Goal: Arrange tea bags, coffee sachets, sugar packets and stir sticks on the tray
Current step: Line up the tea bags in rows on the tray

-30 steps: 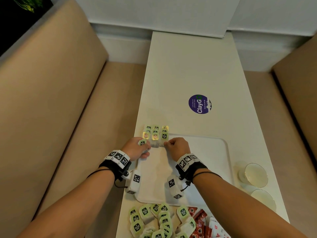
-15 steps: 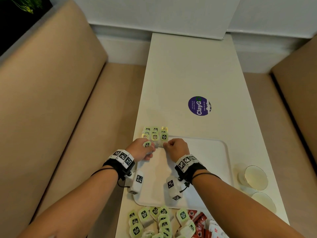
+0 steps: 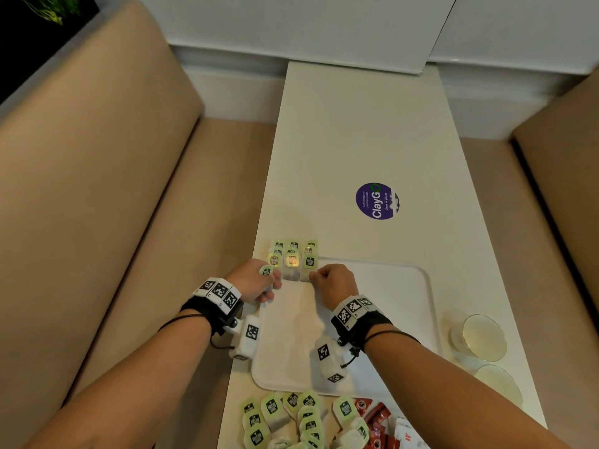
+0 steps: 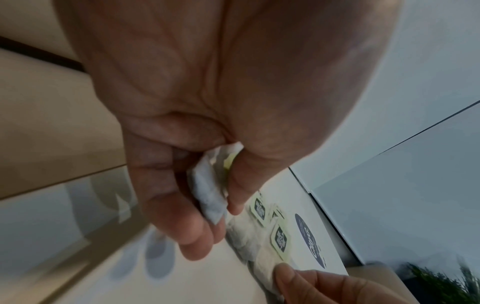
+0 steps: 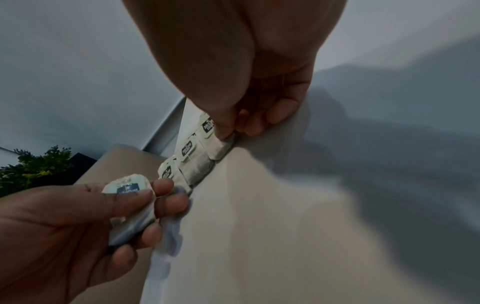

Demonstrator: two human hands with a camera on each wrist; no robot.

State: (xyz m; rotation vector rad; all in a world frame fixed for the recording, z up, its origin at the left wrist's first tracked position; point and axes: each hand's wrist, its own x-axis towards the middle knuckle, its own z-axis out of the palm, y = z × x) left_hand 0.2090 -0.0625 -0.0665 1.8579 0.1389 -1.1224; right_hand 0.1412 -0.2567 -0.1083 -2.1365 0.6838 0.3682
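At the white tray's (image 3: 405,322) ten o'clock corner, the left hand (image 3: 256,283) pinches a tea bag (image 3: 266,271); the right hand's (image 3: 334,280) fingertips pinch the row's (image 3: 293,260) end bag (image 5: 217,147). Setting down carelessly could skew neighbouring bags.

- The loose tea bags (image 3: 285,419) below the tray (image 3: 405,319) are cut off by the head view's lower edge.
- The red sachets (image 3: 376,419) beside them are likewise cut off; their print is too small to be read.
- The tray's near left corner is hidden by the left hand (image 3: 252,280) and its wrist camera.
- The tea bag (image 4: 210,191) held there is largely covered by fingers (image 4: 166,185).
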